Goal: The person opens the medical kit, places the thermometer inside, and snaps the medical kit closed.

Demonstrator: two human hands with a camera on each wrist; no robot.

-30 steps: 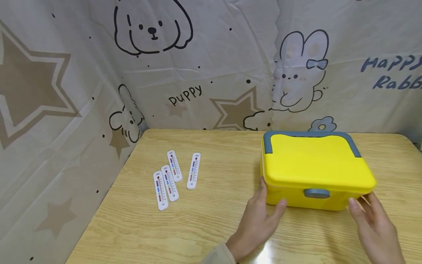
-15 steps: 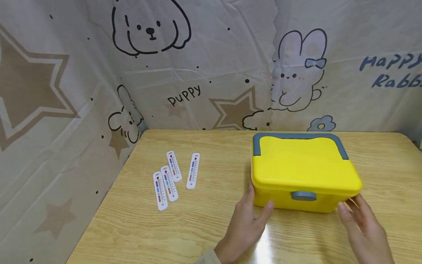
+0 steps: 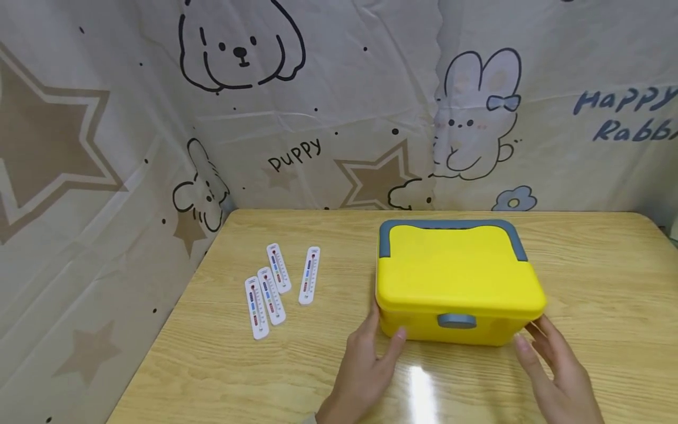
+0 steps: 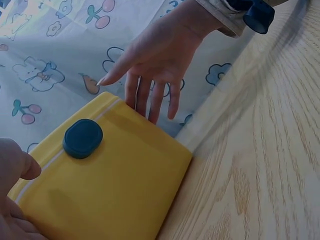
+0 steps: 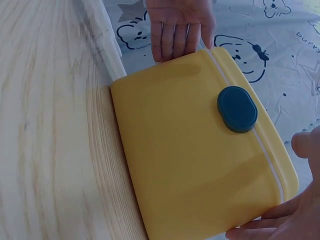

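Observation:
A yellow lidded box [image 3: 455, 277] with a grey-blue handle [image 3: 450, 225] and an oval latch [image 3: 457, 320] stands on the wooden table [image 3: 598, 277]. My left hand [image 3: 371, 353] rests with straight fingers against the box's front left corner. At the front right corner, my right hand [image 3: 542, 356] touches the box with straight fingers. The left wrist view shows the box front [image 4: 115, 185], its latch [image 4: 82, 138] and the right hand [image 4: 152, 70] at the far end. The right wrist view shows the box [image 5: 190, 155], the latch [image 5: 237, 108] and the left hand [image 5: 180, 25].
Several white card thermometers [image 3: 272, 288] lie flat on the table to the left of the box. A printed cloth with cartoon animals [image 3: 296, 106] hangs round the table's back and left side. Bare wood shows right of the box.
Both hands have slid the yellow box leftward across the table, closer to the thermometers, which have not moved.

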